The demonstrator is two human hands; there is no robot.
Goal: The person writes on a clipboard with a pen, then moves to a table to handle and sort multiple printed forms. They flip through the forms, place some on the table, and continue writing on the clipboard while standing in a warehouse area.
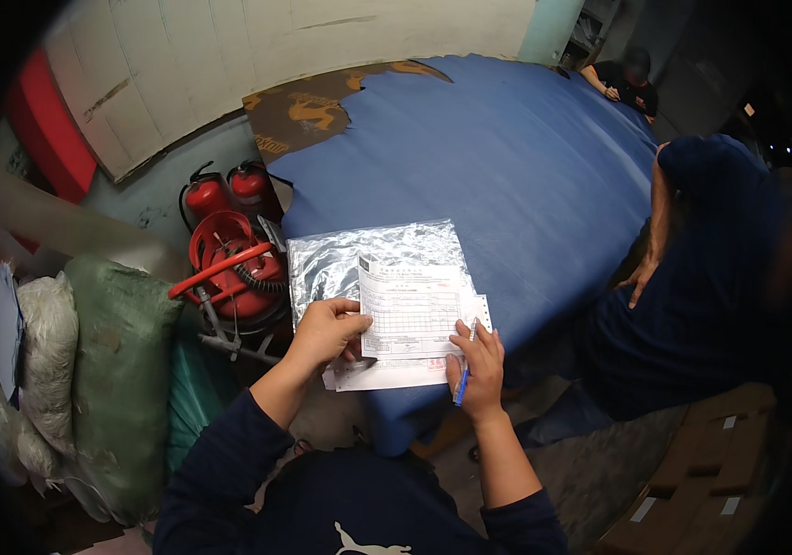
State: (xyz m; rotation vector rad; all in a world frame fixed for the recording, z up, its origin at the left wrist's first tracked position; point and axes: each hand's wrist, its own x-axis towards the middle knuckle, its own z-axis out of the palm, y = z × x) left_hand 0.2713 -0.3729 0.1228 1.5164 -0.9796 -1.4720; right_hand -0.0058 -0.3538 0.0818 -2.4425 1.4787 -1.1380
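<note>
My left hand (325, 331) pinches the left edge of a white printed form (410, 314) with a ruled table on it. Another paper (387, 377) with a red stamp mark lies under the form. In my right hand (479, 368) is a pen (461, 386) with a blue end, pointing down toward me; these fingers rest on the papers' right edge. Beneath the papers spreads a shiny, crinkled clear plastic sheet or bag (322, 264). It lies on a large blue sheet of material (498, 176) that covers the table.
Red fire extinguishers (206, 196) and a larger wheeled one (253, 296) stand left of the table. Stuffed sacks (123, 361) are piled further left. A person (692, 268) stands close on the right; another (635, 88) is at the far end. Cardboard boxes (711, 472) lie lower right.
</note>
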